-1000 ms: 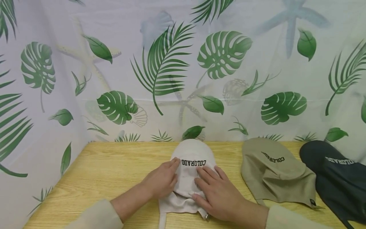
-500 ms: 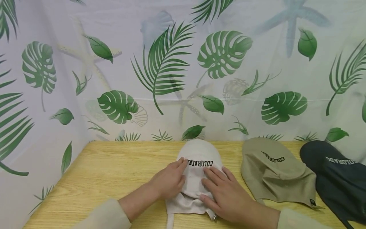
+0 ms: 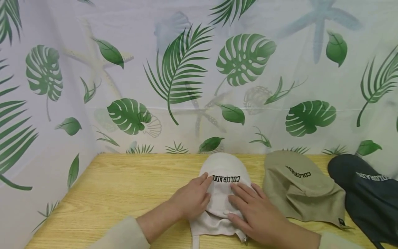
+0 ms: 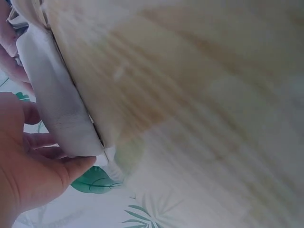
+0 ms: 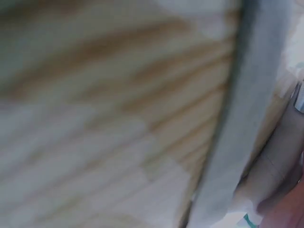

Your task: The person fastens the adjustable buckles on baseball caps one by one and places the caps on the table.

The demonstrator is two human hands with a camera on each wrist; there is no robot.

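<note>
A white cap (image 3: 225, 166) with black COLORADO lettering lies on the table, brim toward the backdrop and back flap toward the person. A strap (image 3: 195, 241) trails from its near left corner. My left hand (image 3: 191, 199) rests against the cap's left side, fingertips beside the lettering. In the left wrist view the left fingers (image 4: 78, 166) lie along the cap's pale edge (image 4: 61, 109). My right hand (image 3: 258, 212) lies spread over the cap's right side, fingers just below the lettering. In the right wrist view a metal buckle (image 5: 299, 99) shows near the right edge.
A khaki cap (image 3: 298, 188) lies to the right of the white one, flap toward the person. Beyond it a dark navy cap (image 3: 370, 197) reaches the frame's right edge. A leaf-print cloth (image 3: 186, 131) hangs behind the wooden table (image 3: 124, 186).
Both hands have slid the white cap to the right, nearer the khaki cap. The hands have kept about the same places on it. The other caps have stayed put.
</note>
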